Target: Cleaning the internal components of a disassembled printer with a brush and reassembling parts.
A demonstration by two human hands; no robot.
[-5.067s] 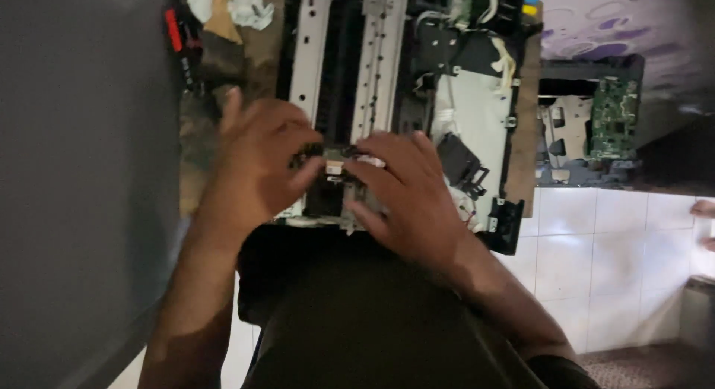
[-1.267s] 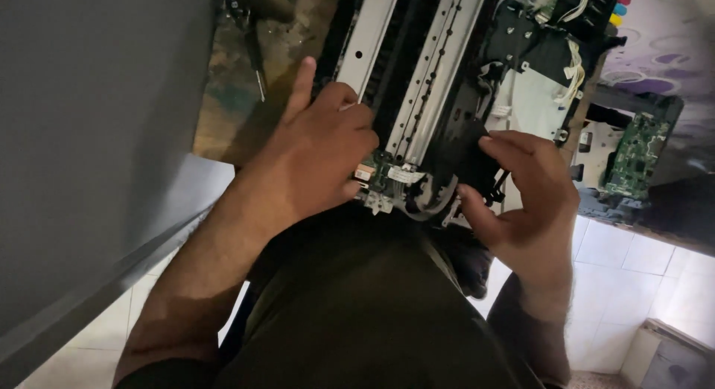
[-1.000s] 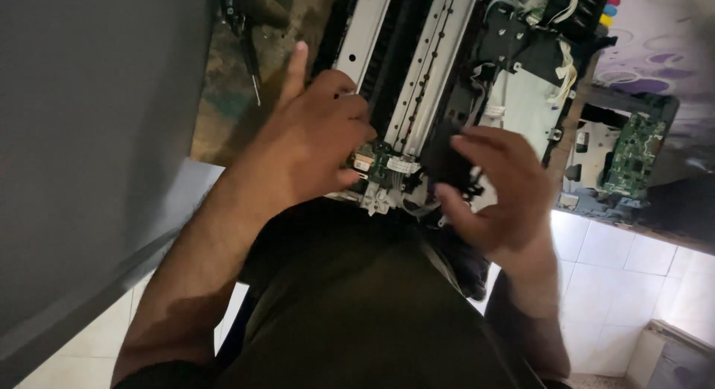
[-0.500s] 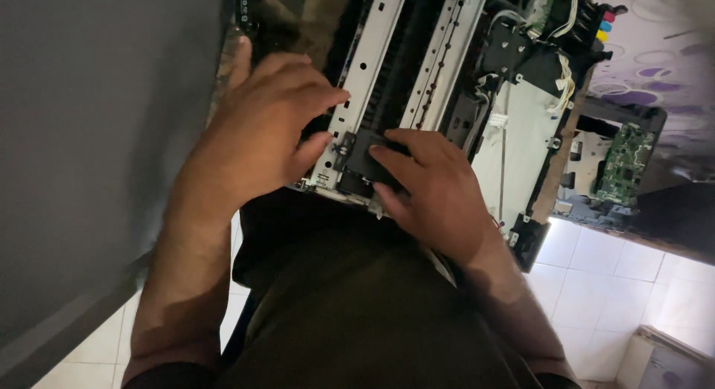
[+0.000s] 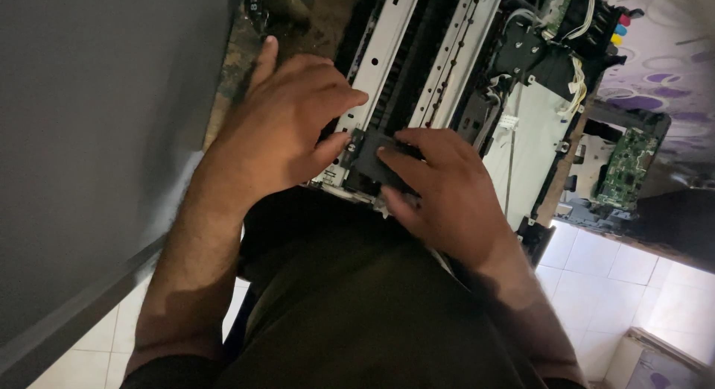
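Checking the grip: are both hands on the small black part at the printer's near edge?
Yes, the left hand and right hand both press fingers on the black part.

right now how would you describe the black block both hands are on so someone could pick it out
Start from the opened printer lying across the work surface, with long pale metal rails running along it. At the near end of those rails, between the left hand and the right hand, sits the black block. It is the only dark boxy piece there, against the pale rails.
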